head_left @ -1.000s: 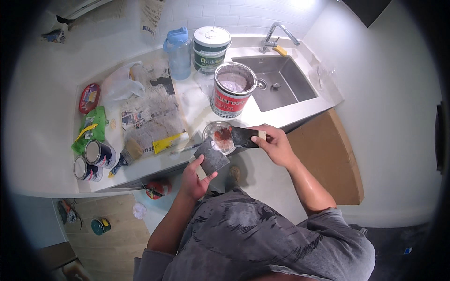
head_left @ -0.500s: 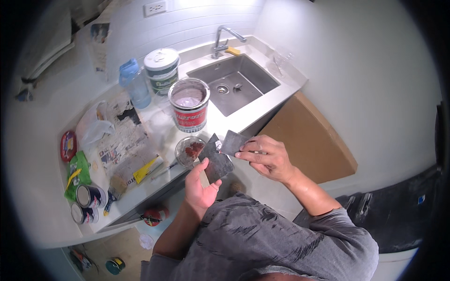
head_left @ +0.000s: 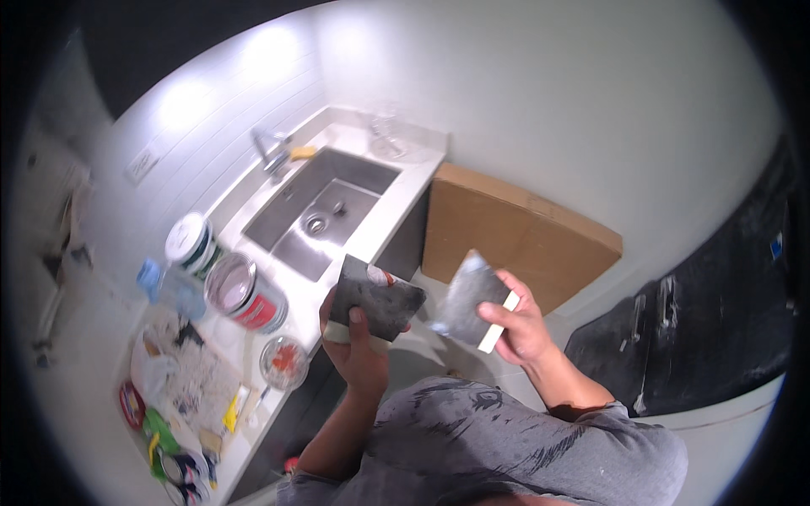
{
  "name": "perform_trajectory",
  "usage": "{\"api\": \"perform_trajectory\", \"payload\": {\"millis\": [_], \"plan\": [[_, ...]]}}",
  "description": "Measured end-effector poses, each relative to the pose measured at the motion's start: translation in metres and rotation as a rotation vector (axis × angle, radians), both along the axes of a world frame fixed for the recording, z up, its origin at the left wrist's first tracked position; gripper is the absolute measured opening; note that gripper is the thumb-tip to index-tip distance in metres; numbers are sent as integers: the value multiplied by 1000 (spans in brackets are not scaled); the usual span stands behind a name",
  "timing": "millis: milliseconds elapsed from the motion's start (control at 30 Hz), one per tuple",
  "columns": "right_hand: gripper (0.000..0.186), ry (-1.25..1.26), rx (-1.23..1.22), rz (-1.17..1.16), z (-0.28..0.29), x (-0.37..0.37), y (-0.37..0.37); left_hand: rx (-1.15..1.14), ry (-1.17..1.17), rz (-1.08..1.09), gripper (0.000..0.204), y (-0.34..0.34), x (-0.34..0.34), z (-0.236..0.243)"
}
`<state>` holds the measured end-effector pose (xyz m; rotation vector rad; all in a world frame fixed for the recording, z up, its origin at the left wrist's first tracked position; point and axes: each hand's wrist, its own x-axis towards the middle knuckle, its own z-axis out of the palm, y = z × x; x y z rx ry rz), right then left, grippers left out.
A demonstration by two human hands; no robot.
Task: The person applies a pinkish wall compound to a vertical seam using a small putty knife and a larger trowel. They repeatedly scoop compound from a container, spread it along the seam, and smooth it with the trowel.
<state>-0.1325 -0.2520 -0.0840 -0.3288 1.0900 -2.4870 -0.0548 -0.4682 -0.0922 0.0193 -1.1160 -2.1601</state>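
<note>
My left hand (head_left: 359, 354) grips a dark, flat putty spreader (head_left: 375, 299) by its pale strip, thumb on the blade. White and orange-red filler sits at that blade's upper edge. Off to its right, my right hand (head_left: 519, 325) holds a second putty spreader (head_left: 467, 299), thumb across the grey blade beside its cream strip. The two blades are apart, both tilted in the air in front of me. On the counter, left of my left hand, stands a small clear tub (head_left: 301, 378) with orange-red material inside.
A red-labelled paint can (head_left: 263, 312), a white-lidded bucket (head_left: 192, 240) and a blue-capped jug (head_left: 177, 293) crowd the counter (head_left: 384, 221) by the sink (head_left: 295, 253). A cardboard box (head_left: 515, 223) leans at the wall. Dark sheeting (head_left: 700, 312) lies at right.
My hands have separated: the right one moved away to the right with its spreader. The left-hand blade has turned, its pale strip now lowest. The view has swung right.
</note>
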Motion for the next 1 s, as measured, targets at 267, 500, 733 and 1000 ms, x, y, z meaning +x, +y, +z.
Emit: {"api": "perform_trajectory", "payload": {"millis": [267,500,733,1000], "plan": [[35,118,96,-281,21,-42,108,-423,65,-132,47,142,-83,-2],[35,365,286,-781,19,-50,211,-853,49,-447,38,206,-119,-3],[38,1159,849,-847,23,-35,270,72,-347,-1082,49,279,-179,32],[64,753,1722,-1009,34,-25,317,285,-371,-1528,69,333,-237,8]]}}
